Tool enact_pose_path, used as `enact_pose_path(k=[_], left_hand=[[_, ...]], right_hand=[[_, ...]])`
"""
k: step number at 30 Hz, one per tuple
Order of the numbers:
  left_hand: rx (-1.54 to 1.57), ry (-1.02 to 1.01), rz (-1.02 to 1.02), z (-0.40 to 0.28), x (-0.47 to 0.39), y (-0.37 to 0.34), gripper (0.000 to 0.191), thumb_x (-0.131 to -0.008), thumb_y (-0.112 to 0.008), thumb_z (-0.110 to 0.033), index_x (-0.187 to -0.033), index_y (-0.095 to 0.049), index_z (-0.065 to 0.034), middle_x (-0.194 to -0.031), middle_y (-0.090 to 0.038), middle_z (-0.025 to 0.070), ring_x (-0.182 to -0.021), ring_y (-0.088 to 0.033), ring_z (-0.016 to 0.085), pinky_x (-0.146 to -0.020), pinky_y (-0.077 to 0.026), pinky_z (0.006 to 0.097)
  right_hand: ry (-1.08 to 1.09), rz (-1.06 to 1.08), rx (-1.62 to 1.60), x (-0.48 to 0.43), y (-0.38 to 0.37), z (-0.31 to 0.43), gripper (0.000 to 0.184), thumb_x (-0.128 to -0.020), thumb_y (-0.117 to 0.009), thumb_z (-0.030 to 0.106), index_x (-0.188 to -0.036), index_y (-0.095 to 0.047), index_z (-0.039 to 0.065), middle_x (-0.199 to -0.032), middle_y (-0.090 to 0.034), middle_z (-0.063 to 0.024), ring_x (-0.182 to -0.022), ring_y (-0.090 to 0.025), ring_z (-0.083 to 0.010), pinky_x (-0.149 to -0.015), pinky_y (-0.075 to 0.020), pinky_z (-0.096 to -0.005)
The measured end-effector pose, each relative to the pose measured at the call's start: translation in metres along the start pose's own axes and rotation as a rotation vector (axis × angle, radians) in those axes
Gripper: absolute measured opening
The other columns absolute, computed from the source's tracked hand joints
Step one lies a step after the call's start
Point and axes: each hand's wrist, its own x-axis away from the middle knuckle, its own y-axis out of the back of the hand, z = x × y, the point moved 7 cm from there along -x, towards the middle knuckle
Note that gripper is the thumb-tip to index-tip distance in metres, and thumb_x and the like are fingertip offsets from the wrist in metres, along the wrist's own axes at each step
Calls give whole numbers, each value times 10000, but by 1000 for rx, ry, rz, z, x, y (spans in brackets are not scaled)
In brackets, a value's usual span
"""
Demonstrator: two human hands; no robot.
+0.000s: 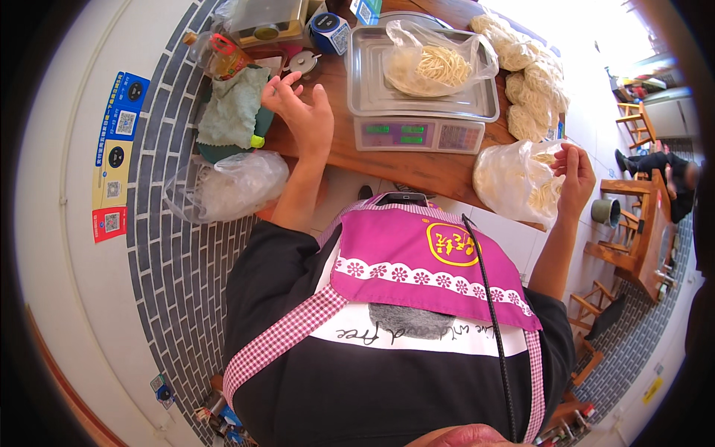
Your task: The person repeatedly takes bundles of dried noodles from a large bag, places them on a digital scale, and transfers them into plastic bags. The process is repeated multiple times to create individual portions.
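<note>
My left hand [304, 112] is raised over the left part of the wooden table, its fingers apart and nothing in them. My right hand [575, 174] is at the right edge of a clear plastic bag of noodles [514, 173], fingers bent; whether they pinch the plastic cannot be told. Between my hands stands a digital scale [419, 136] with lit green figures. On it rests a stainless steel tray [366, 84], and in the tray an open plastic bag [399, 75] holds a portion of pale noodles [444, 66].
Bundled noodles [530, 78] are piled along the table's [335, 139] far right side. At left are a green cloth [234, 106], an oil bottle [226, 58], a lidded metal pot [304, 62] and a bunch of plastic bags [234, 187]. A person [670, 173] sits at far right, near wooden furniture [642, 240].
</note>
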Motion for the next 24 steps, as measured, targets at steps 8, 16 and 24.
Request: enact_pose_path(k=[8, 16, 24], left_hand=[[57, -98, 119, -42, 0, -65, 457, -766, -809, -303, -997, -566, 7, -1030, -517, 136, -985, -519, 292, -830, -463, 399], [119, 100, 406, -13, -20, -192, 181, -785, -652, -196, -743, -696, -26, -775, -646, 221, -731, -613, 403, -686, -469, 499], [-162, -771, 393, -91, -15, -146, 297, -827, -569, -76, -1119, -616, -93, -1127, -594, 143, -1019, -591, 333, -920, -439, 482]], right_hand=[[239, 108, 428, -63, -104, 19, 387, -919, -667, 369, -1077, -688, 16, -859, -716, -96, -796, -683, -163, -727, -534, -293], [404, 224, 1106, -127, -208, 24, 199, -832, -521, 118, -814, -698, 30, -806, -703, -204, -784, -709, -361, -671, -560, -463], [236, 816, 434, -141, -201, 43, 303, -764, -599, 269, -577, -683, 46, -763, -641, -157, -722, -621, -319, -726, -510, -379]])
